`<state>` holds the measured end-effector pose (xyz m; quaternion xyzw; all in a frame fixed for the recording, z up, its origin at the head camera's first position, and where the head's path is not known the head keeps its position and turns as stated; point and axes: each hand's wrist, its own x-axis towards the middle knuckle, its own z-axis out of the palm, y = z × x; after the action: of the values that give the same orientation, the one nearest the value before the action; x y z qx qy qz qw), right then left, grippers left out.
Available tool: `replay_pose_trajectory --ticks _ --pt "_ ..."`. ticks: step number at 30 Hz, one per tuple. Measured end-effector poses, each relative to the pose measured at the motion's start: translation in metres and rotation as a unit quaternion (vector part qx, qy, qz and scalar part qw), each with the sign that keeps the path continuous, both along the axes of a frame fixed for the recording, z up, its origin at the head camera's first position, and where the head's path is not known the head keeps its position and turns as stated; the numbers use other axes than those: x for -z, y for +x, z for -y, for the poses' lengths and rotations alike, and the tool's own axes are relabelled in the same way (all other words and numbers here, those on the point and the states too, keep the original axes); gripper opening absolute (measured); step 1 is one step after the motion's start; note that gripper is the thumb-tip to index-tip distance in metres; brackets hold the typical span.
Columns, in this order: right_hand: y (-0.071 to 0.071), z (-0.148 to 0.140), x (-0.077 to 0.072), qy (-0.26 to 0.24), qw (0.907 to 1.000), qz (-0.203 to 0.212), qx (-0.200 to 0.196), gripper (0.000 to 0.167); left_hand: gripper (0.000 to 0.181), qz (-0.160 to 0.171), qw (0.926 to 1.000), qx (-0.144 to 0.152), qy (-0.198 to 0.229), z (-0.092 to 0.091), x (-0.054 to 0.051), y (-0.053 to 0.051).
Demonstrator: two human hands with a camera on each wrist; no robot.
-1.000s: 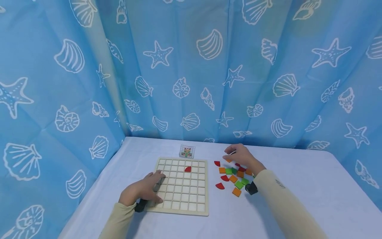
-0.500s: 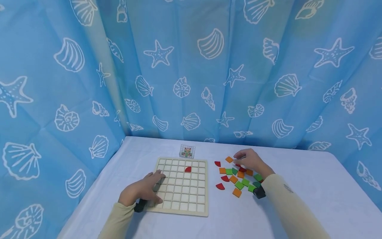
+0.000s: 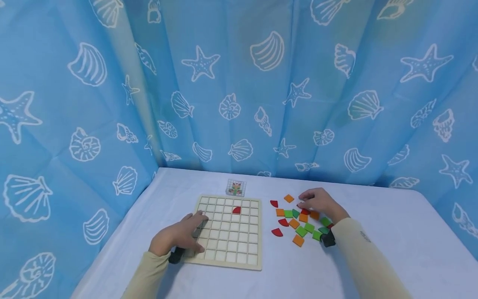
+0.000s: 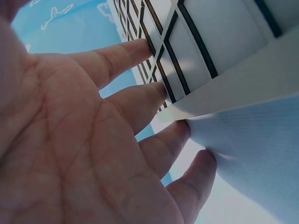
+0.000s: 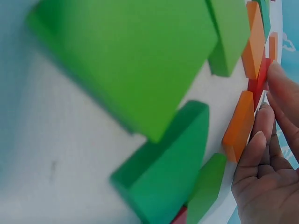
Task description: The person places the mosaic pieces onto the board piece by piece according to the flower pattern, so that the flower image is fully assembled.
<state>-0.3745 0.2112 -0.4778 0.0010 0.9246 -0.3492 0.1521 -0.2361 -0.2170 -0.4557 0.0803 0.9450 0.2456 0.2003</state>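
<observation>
Red tile (image 5: 260,79) at my right fingers (image 5: 253,151), can't tell if pinched; I'd lift straight, left fingers (image 4: 138,105) apart against the board (image 3: 224,264).

Slides rightward with the right hand (image 3: 320,202), off the orange tile (image 3: 288,198), now fully in view, bringing the fingertips (image 5: 277,74) to a red piece (image 5: 259,83). Also uncovers, near the right sleeve (image 3: 364,249), green tiles (image 3: 326,221) mostly hidden a second ago.

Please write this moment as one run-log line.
left hand: touches grid board at left edge | right hand: fingertips at loose red tile, grip unclear | red quarter-circle tile: on board | pattern card: beyond board
</observation>
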Motion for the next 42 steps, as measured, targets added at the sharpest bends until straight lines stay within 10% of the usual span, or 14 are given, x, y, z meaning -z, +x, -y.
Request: replay_pose_trajectory --ticks 34,42 --pt "0.005 0.016 -0.005 0.063 0.9968 -0.038 -0.031 0.021 0.088 -0.008 0.9999 -0.006 0.004 -0.002 0.003 0.002" --pt "0.006 0.033 -0.017 0.111 0.9887 -0.101 -0.009 0.019 0.089 -0.010 0.9999 -0.006 -0.003 -0.002 0.003 0.002"
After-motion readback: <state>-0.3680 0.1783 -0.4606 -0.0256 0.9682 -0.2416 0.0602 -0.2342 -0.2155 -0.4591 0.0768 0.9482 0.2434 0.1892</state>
